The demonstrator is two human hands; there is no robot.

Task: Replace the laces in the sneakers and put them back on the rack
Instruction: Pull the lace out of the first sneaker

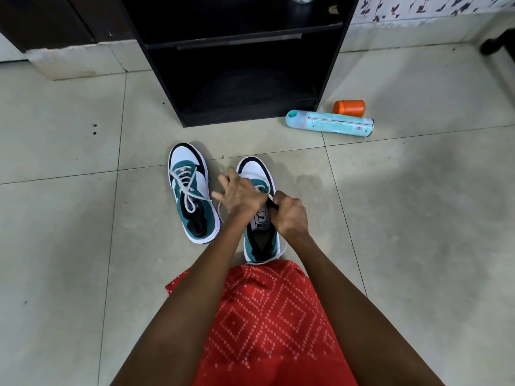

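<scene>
head-worn view, looking steeply down, close

A home: tiled floor (83, 246), black shoe rack (237, 79), floral wallpaper (418, 6), spray can (328, 125).

Both your arms reach up from the bottom of the frame and converge just below its centre. Your left forearm (200, 274) rises from the lower left, your right forearm (334, 274) from the lower right, both bare. Your left hand (241, 195) shows its back to the camera, with several fingers straight and splayed toward the upper left; its thumb and forefinger are hidden, so any pinch there cannot be told. Your right hand (289, 214) sits just right of it, nearly touching, fingers curled tight into a fist that grips a dark strip (272, 204) at the knuckles' left edge.
</scene>
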